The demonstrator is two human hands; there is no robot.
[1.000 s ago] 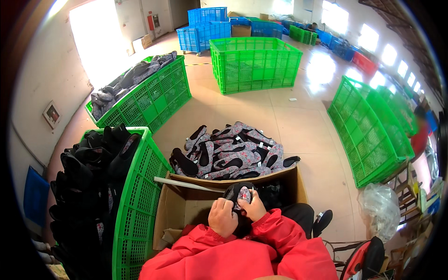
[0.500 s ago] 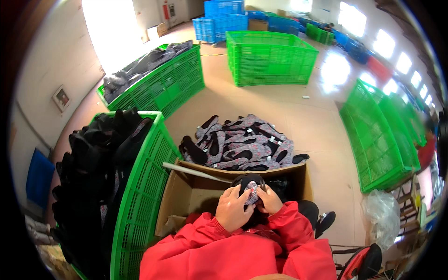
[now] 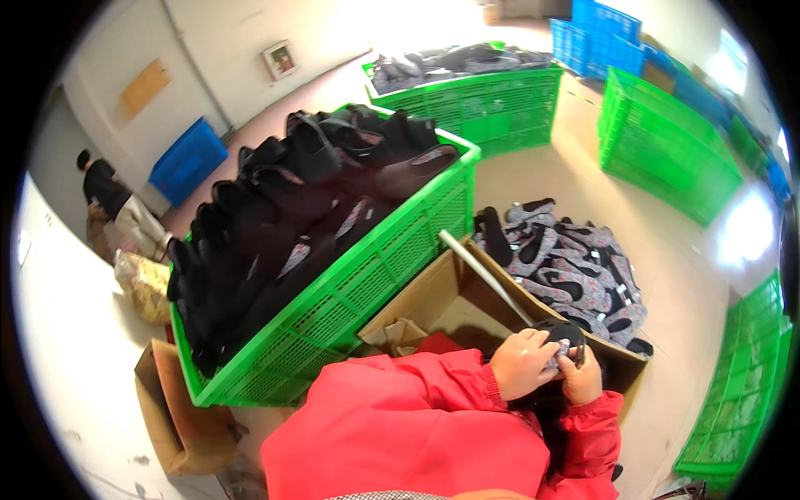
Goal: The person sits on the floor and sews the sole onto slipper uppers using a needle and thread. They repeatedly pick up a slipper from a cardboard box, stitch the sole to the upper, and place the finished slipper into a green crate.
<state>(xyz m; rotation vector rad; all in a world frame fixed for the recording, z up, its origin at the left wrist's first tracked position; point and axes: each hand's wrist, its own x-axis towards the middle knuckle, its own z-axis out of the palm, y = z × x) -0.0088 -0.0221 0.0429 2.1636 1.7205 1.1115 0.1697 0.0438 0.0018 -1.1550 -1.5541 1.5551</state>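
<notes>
Both hands work together on a black cloth shoe (image 3: 567,333) with a grey patterned lining, in front of my body. My left hand (image 3: 522,365) is closed round its left side. My right hand (image 3: 582,377) grips the right side, thumb against the patterned part. The shoe is over an open cardboard box (image 3: 433,296), whose inside is partly hidden by my red sleeves. A pale tube (image 3: 482,273) leans across the box. Just beyond lies a pile of grey patterned shoes (image 3: 575,271) with black soles on the floor.
At my left stands a green crate (image 3: 400,248) heaped with black shoes (image 3: 275,200). Another green crate (image 3: 500,112) holds grey shoes. More green crates (image 3: 658,137) and blue crates (image 3: 575,46) stand beyond and right. A person (image 3: 112,196) is at far left, near a blue bin (image 3: 190,160).
The view has swung to the left, so the crate of black shoes and a person now show more fully. Both hands remain on the shoe, their fingers slightly shifted.
</notes>
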